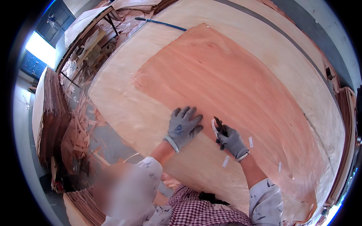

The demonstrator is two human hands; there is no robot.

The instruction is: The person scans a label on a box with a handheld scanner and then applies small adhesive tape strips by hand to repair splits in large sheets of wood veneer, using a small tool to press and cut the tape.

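Holding a small knife [219,125] in your right hand [232,142]: fingers curled tight round the handle, blade tip up and away from you, dark blade with a pale edge beside it. The tip sits right on the near edge of the reddish veneer sheet [233,83], where that sheet overlaps the pale veneer sheet [124,109] beneath.

Your left hand [183,127] is flat, fingers spread wide, gripping nothing, palm pressing down on the sheet just left of the knife. Hands are close together, not touching. Left hand is on the same seam, so it's the one pinning the material; the right is the one at the blade.

Key relation: the reddish sheet spreads away from the knife up and to the right, long axis running from the bench's far-left toward its near-right corner. The seam edge runs diagonally past both hands, toward your body on the right side.

Three small white tape strips [225,161] lie on the veneer just near and right of your right wrist.

Containers: none in view. Off the bench's left edge, stacked veneer [52,113] and loose scraps [81,132] on the floor. A blue rod [162,23] lies at the bench's far edge.
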